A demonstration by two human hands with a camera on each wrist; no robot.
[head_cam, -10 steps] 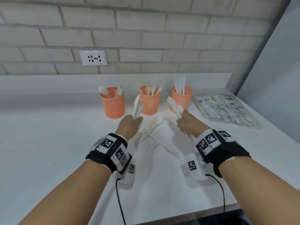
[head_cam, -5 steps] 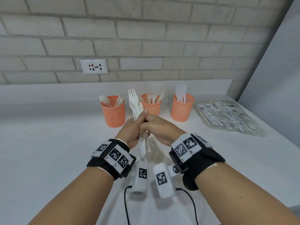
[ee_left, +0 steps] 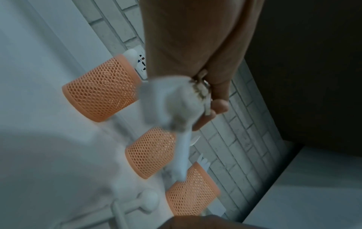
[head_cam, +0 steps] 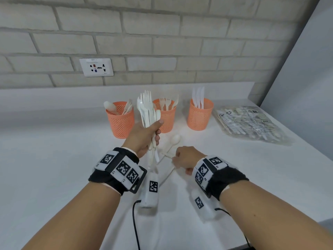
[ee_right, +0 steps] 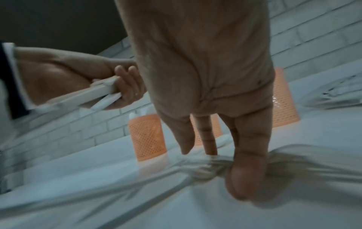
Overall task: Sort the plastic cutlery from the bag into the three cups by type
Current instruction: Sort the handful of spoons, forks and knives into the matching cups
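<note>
Fingers of my left hand (head_cam: 144,137) curl round a bunch of white plastic cutlery (head_cam: 148,110), held upright. My right hand (head_cam: 187,160) reaches down with straight fingers onto loose white plastic cutlery (head_cam: 173,141) lying on the white desk (head_cam: 54,159).

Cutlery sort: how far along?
Partly done. The left cup holds spoons, the middle cup forks, the right cup knives. In hand: the left hand grips a mixed bunch of forks and spoons, unsorted; the right hand reaches for loose pieces on the counter, including a spoon. Left: those, plus the bag, which still looks full.
</note>
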